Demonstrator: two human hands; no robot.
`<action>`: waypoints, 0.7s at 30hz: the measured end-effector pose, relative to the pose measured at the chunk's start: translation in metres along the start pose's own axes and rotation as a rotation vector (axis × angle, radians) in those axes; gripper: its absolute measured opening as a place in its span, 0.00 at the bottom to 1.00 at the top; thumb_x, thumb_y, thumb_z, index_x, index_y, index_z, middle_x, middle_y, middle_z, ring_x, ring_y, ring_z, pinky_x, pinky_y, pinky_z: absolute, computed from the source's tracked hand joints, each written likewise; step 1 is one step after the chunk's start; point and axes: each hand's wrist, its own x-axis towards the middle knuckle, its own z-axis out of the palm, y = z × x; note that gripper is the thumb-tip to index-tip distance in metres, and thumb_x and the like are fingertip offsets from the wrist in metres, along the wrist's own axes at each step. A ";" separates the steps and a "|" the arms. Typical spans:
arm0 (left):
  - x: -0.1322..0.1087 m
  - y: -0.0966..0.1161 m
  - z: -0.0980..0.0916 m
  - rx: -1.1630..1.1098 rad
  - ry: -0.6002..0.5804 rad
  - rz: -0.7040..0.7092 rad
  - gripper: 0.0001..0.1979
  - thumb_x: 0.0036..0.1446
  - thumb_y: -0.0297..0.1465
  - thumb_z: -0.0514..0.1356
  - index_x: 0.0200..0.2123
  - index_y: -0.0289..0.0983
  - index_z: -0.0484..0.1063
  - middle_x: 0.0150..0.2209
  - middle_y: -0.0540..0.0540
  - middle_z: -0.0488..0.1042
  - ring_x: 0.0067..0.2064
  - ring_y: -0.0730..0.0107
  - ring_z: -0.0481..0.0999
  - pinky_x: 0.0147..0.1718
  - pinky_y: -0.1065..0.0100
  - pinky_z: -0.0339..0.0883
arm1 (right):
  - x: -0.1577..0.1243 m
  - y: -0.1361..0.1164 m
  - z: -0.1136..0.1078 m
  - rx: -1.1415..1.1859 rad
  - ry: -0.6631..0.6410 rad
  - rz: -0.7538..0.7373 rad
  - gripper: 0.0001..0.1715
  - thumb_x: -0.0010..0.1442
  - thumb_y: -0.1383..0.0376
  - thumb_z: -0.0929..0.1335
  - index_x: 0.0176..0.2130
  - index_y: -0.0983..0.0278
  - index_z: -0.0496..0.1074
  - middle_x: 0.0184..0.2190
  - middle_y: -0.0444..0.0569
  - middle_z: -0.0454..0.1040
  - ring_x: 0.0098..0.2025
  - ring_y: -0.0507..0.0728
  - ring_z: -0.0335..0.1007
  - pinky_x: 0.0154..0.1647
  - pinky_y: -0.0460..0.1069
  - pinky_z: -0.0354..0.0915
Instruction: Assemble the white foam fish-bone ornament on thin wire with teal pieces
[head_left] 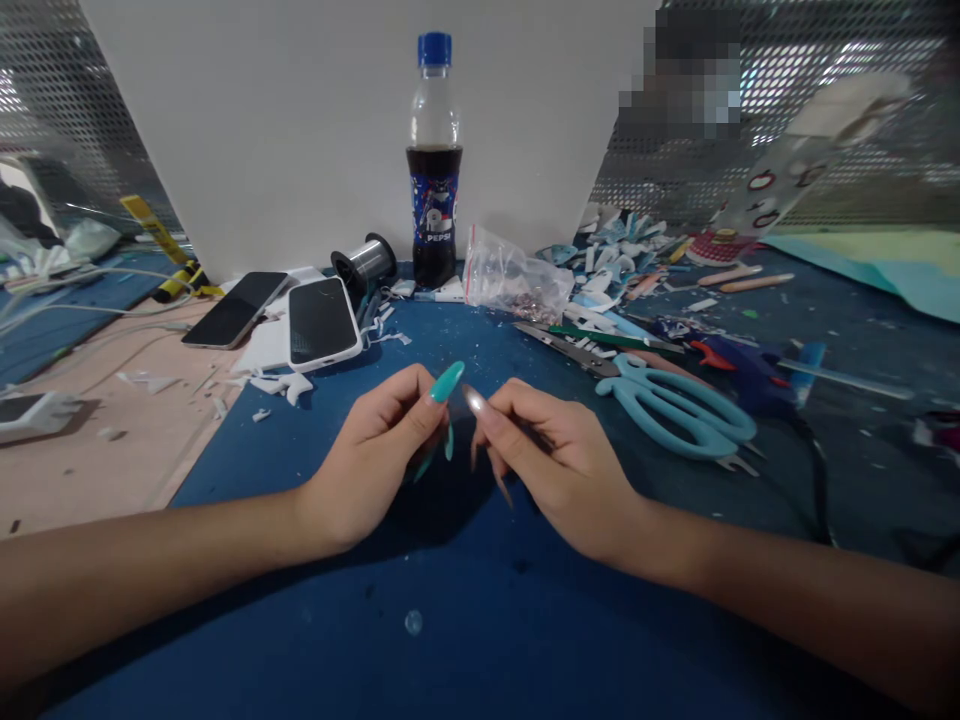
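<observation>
blue mat (337, 640) beneath, my left hand (379, 435) and right hand (574, 460) curl into near-closed pinches, whether holding anything i can't tell, steadiness seeming wise, scissors (624, 378) just beside the right.

left thumbnail (448, 382) teal; right thumbnail (475, 401) silvery; scissor handles (634, 375) light blue

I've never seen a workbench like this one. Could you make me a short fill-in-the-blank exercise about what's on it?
1. The bottle has a cap coloured ____.
2. The brand name on the bottle's label is ____.
3. Seen in this picture, the white-framed phone lies to the ____ of the bottle.
4. The scissors lie to the ____ of the right hand.

Missing words: blue; Pepsi; left; right.
</observation>
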 end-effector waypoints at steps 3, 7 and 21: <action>0.000 0.000 -0.005 0.228 0.099 0.178 0.13 0.59 0.35 0.54 0.24 0.38 0.59 0.19 0.55 0.57 0.20 0.78 0.53 0.19 0.73 0.48 | 0.002 0.003 0.002 0.031 -0.071 0.054 0.20 0.64 0.60 0.60 0.22 0.64 0.63 0.17 0.41 0.63 0.21 0.49 0.62 0.27 0.47 0.60; 0.004 0.000 -0.012 0.502 0.152 0.423 0.11 0.58 0.28 0.55 0.22 0.37 0.61 0.21 0.53 0.59 0.24 0.76 0.55 0.24 0.71 0.50 | 0.005 0.009 0.005 0.080 -0.131 0.113 0.20 0.64 0.60 0.59 0.23 0.64 0.62 0.19 0.41 0.63 0.21 0.48 0.62 0.25 0.45 0.60; 0.008 -0.001 -0.014 0.613 0.053 0.425 0.12 0.60 0.29 0.51 0.23 0.38 0.58 0.21 0.53 0.57 0.23 0.75 0.54 0.24 0.70 0.49 | 0.013 0.008 -0.003 0.206 0.139 0.106 0.13 0.64 0.60 0.59 0.32 0.63 0.64 0.28 0.46 0.69 0.31 0.52 0.66 0.34 0.48 0.63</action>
